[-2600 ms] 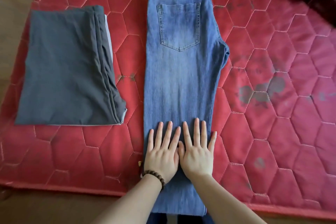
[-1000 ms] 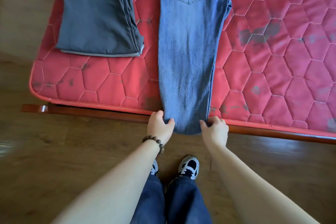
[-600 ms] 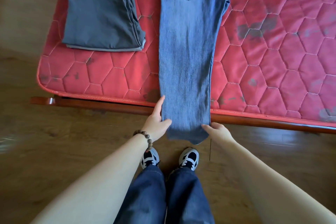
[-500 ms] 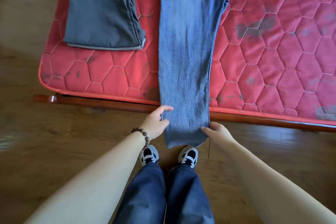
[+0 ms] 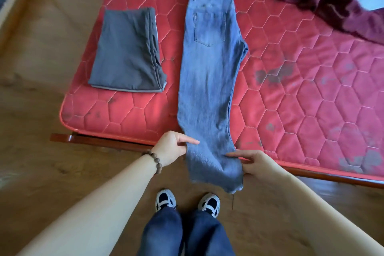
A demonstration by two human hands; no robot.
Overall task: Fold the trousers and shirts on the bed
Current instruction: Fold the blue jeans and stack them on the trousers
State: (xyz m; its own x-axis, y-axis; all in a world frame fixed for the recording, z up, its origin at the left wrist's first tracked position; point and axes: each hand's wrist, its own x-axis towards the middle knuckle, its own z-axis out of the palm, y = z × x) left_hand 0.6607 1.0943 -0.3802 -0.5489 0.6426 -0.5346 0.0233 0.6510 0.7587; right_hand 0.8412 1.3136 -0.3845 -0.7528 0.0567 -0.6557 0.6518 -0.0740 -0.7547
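Observation:
Light blue jeans, folded lengthwise with a back pocket facing up, lie along the red quilted mattress, waistband at the far end. Their leg ends hang past the near edge, lifted off the floor side. My left hand, with a bead bracelet at the wrist, pinches the left edge of the leg end. On the right edge, my right hand pinches the same leg end. A folded dark grey garment rests to the left of the jeans.
A crumpled maroon cloth lies at the mattress's far right, with white and blue fabric behind it. The wooden bed frame juts out below the near edge. My feet in black-and-white trainers stand on the wooden floor.
Both hands have raised the jeans' leg ends above the bed edge. The camera has tilted up, bringing the waistband and the maroon cloth into view.

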